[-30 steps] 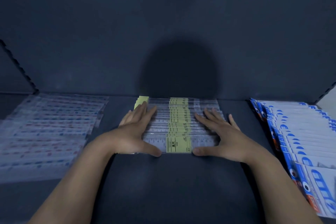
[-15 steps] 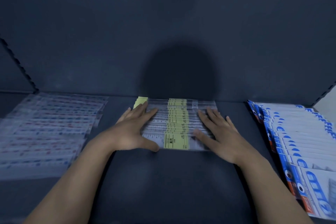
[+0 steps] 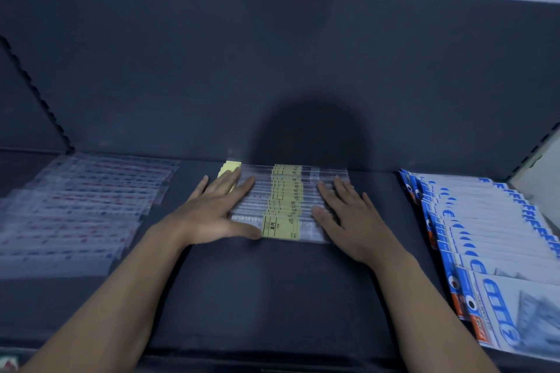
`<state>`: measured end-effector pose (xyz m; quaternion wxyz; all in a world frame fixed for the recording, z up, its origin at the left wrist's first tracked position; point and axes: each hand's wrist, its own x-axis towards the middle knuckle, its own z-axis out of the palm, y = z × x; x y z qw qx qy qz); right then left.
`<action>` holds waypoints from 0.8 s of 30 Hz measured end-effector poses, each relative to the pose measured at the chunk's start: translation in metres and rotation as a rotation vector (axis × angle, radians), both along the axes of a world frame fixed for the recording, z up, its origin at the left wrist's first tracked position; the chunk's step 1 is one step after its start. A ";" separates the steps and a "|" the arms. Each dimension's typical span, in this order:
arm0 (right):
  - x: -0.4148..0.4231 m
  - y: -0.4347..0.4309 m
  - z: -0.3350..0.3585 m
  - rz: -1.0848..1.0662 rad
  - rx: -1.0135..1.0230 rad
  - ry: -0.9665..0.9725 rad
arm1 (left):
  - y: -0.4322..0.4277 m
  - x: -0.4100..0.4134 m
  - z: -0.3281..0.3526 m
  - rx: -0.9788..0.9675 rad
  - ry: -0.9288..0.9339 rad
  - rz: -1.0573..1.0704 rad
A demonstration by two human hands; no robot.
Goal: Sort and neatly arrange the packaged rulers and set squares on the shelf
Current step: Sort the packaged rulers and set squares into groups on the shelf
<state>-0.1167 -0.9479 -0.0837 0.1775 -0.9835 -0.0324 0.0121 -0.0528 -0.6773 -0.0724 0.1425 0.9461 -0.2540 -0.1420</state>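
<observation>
A row of clear packaged rulers with yellow labels [image 3: 283,206] lies overlapped in the middle of the dark shelf [image 3: 272,288]. My left hand [image 3: 216,212] rests flat on the row's left end, fingers straight, thumb along the front ruler's edge. My right hand [image 3: 351,218] lies flat on the right end, fingers spread. A yellow card [image 3: 225,168] pokes out at the back left behind my left fingers.
A fanned row of clear rulers with red and blue marks [image 3: 81,209] lies at the left. Blue-and-white set square packs [image 3: 485,239] are lined up at the right. The shelf's dark back wall [image 3: 272,70] rises just behind the rows.
Both hands have slid slightly inward along the yellow-labelled rulers, squeezing the row narrower. My right thumb has moved from the front edge onto the rulers.
</observation>
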 end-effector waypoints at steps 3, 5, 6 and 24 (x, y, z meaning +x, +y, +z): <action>-0.001 0.004 0.003 -0.036 0.029 -0.037 | -0.005 -0.003 0.005 0.070 -0.062 0.014; -0.001 0.008 0.008 -0.052 -0.005 -0.067 | -0.007 -0.007 0.012 0.108 -0.138 0.020; -0.001 0.010 0.012 -0.052 -0.042 -0.085 | -0.007 -0.010 0.017 0.115 -0.198 0.030; -0.014 0.254 0.083 0.306 0.047 -0.211 | 0.214 -0.077 0.079 0.384 -0.388 0.420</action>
